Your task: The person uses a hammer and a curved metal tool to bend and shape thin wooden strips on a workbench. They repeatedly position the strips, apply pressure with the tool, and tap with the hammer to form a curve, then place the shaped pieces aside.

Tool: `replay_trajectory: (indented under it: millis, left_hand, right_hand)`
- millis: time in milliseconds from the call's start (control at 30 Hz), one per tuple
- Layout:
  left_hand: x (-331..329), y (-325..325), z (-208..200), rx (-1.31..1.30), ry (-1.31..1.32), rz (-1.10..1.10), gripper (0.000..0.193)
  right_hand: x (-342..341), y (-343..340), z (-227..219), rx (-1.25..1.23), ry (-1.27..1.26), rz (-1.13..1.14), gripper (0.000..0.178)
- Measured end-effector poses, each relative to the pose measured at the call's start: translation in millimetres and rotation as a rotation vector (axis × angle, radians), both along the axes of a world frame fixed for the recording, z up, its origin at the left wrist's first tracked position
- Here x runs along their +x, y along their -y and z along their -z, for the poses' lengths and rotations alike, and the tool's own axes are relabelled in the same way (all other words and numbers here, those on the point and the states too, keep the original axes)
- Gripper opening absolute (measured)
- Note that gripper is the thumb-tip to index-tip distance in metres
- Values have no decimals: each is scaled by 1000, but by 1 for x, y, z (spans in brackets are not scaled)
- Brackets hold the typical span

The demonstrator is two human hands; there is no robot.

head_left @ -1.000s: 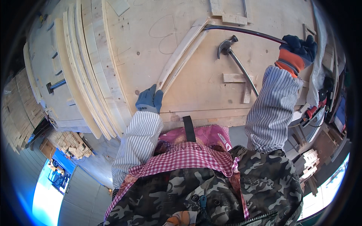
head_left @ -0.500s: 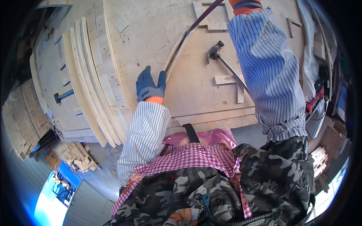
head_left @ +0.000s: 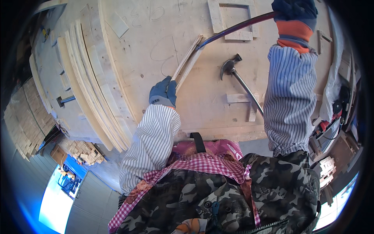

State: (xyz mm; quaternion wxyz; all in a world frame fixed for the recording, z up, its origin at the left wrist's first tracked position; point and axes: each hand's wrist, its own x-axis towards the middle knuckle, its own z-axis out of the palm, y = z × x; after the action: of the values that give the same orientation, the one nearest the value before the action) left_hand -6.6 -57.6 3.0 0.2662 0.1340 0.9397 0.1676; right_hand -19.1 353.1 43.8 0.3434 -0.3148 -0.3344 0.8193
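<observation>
My left hand (head_left: 163,91), in a blue-grey work glove, is closed around the near end of a pair of narrow wooden strips (head_left: 188,62). These lie slanted on the plywood tabletop (head_left: 146,46) with a gap between them. At their far end rests the tip of a dark pry bar (head_left: 242,25), set into or against that gap; I cannot tell which. My right hand (head_left: 295,11), gloved with an orange cuff, grips the bar's other end at the upper right. A claw hammer (head_left: 245,85) lies between my arms, its head pointing away from me.
Long plywood strips (head_left: 83,78) are stacked along the left. Behind the bar lies a rectangular wooden frame (head_left: 216,21). An L-shaped wooden piece (head_left: 238,98) sits under the hammer handle. Another hammer-like tool (head_left: 64,100) is farther left. Cut wood blocks (head_left: 82,151) are piled below the table.
My left hand has closed from open fingers onto the strips. My right hand has swung the bar's end to the right and nearer, and the glove now shows.
</observation>
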Motion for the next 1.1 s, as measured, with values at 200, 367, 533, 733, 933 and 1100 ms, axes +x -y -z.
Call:
replay_trajectory:
  millis: [200,367,533,733,933,1100]
  left_hand:
    - [-7,-9,-24,-157,86,34,33]
    - [-36,11,-11,-264,-126,244,22]
    - [-9,9,4,-223,-176,322,26]
    - [11,-7,-11,224,-321,141,29]
    - [28,0,-17,232,-10,-148,50]
    - [20,-11,-22,-121,72,72,47]
  right_hand:
    - [86,18,31,-99,-293,83,32]
    - [61,83,18,-364,-176,187,32]
    - [13,21,-46,514,-246,-100,23]
    - [6,23,-60,674,-15,-87,22]
    - [40,9,-58,806,-97,-107,34]
    - [59,4,-64,446,-489,-451,28]
